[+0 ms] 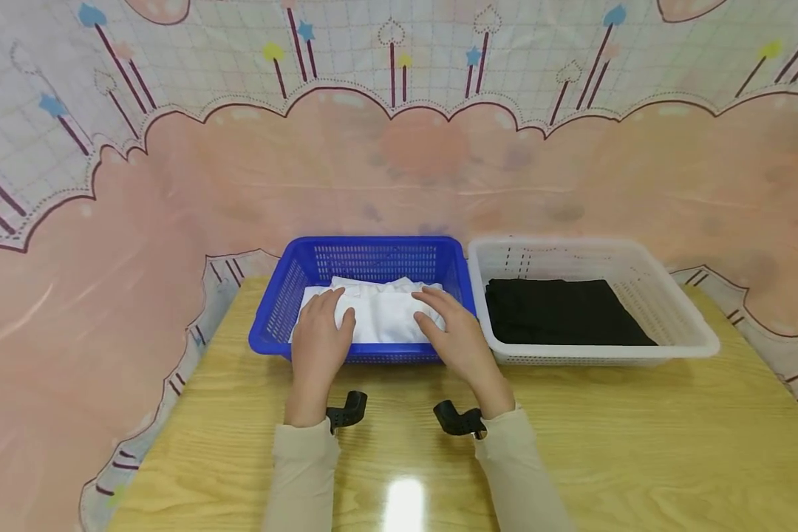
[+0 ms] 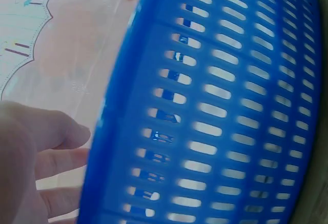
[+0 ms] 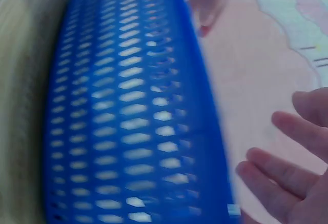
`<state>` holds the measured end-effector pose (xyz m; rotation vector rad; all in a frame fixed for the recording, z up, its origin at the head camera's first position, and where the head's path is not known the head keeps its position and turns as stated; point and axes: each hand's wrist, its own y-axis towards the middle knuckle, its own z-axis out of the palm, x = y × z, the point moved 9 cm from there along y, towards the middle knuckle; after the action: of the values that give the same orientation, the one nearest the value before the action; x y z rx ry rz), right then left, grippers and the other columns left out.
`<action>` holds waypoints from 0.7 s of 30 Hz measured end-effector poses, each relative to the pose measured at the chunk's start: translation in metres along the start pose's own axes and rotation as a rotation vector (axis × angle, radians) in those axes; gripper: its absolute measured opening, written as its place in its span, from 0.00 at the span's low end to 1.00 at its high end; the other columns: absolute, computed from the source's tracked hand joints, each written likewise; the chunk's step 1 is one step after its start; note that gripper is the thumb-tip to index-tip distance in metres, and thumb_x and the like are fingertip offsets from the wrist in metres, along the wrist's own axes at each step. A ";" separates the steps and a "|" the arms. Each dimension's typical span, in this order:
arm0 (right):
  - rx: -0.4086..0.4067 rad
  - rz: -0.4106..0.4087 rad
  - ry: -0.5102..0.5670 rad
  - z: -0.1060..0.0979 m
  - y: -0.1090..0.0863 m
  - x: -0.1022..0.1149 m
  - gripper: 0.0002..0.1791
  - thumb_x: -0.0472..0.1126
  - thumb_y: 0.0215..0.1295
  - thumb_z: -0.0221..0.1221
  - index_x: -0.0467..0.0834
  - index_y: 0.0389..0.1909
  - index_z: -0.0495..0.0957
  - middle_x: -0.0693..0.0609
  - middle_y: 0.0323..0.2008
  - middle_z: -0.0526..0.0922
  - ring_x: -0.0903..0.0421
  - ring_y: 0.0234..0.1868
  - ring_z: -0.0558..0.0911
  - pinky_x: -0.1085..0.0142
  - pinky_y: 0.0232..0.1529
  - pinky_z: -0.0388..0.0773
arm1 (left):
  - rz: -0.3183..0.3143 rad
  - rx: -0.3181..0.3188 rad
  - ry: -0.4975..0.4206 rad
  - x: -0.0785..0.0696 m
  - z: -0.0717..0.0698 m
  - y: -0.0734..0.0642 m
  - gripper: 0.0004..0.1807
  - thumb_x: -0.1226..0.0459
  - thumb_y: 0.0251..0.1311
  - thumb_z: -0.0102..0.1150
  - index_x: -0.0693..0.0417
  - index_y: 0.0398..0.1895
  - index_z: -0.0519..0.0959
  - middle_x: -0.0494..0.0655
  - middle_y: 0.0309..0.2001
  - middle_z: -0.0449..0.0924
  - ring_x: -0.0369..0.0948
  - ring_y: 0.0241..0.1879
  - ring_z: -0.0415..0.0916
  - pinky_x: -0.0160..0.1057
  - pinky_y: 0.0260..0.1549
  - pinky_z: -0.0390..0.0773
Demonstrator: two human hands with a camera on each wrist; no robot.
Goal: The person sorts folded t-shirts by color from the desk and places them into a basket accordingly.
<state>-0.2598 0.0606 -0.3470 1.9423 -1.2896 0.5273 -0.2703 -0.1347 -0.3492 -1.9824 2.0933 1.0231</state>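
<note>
Folded white cloth lies in a blue plastic basket with slotted walls. Over the left part of the cloth is my left hand, reaching across the basket's near rim with thumb and fingers apart. My right hand reaches in over the right part, its fingers spread toward the other hand. The right wrist view shows those fingers beyond the basket wall, with nothing between them. In the left wrist view the thumb is close to the rim; the cloth below is hidden there.
Right beside the blue basket stands a white plastic basket with folded black cloth inside. Both are on a wooden table. Behind the table hangs a pink printed backdrop. Each wrist wears a black camera mount.
</note>
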 end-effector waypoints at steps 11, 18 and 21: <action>-0.013 0.056 -0.104 -0.043 -0.015 -0.005 0.32 0.55 0.65 0.46 0.58 0.68 0.49 0.54 0.66 0.56 0.50 0.64 0.57 0.50 0.59 0.56 | 0.001 0.198 -0.077 -0.006 0.009 -0.002 0.28 0.53 0.62 0.47 0.50 0.65 0.60 0.50 0.63 0.60 0.52 0.64 0.48 0.58 0.57 0.51; -0.085 0.011 -0.217 -0.073 -0.033 -0.025 0.28 0.51 0.66 0.48 0.50 0.65 0.58 0.49 0.64 0.60 0.48 0.62 0.61 0.49 0.56 0.60 | 0.041 0.222 -0.066 -0.008 0.015 -0.002 0.28 0.51 0.63 0.44 0.51 0.64 0.61 0.53 0.63 0.60 0.54 0.64 0.48 0.57 0.57 0.51; -0.155 -0.040 -0.278 -0.087 -0.040 -0.036 0.24 0.46 0.66 0.49 0.45 0.61 0.65 0.48 0.61 0.65 0.47 0.59 0.65 0.49 0.52 0.65 | 0.061 0.270 -0.028 -0.011 0.019 -0.002 0.28 0.51 0.63 0.44 0.51 0.64 0.62 0.55 0.63 0.58 0.54 0.64 0.48 0.57 0.58 0.51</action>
<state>-0.2338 0.1576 -0.3296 1.9541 -1.4132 0.1347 -0.2734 -0.1154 -0.3594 -1.7755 2.1568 0.7260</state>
